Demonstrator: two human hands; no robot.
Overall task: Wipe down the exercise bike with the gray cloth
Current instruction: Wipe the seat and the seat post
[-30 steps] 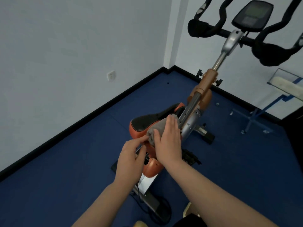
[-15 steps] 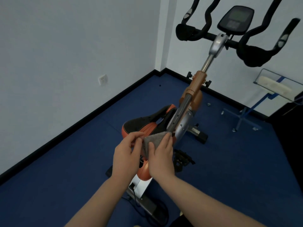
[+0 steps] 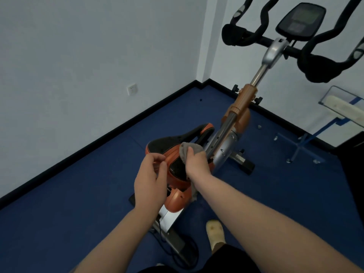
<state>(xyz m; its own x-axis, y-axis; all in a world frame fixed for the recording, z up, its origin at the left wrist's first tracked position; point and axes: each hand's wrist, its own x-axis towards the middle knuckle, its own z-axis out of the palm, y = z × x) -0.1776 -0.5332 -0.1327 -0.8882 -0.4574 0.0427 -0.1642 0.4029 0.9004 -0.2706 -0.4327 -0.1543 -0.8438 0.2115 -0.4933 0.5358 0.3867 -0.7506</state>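
A view from a person's head looks down at an orange and black exercise bike [image 3: 234,123] standing on a blue floor [image 3: 78,194] near the corner of a white-walled room. On the left wall sits a small socket [image 3: 132,89]. The left hand [image 3: 150,182] hovers beside the orange and black seat [image 3: 171,152], fingers loosely curled and holding nothing. Just to its right, the right hand [image 3: 197,162] grips the gray cloth [image 3: 189,149], bunched against the seat's upper edge where it meets the silver frame; a loose tail of cloth hangs below the wrist. Farther right and up, the black handlebars [image 3: 307,54] and console [image 3: 299,21] rise near the far wall. Judging from this, wiping is under way at the seat; handlebars, console, post and base look still to do.
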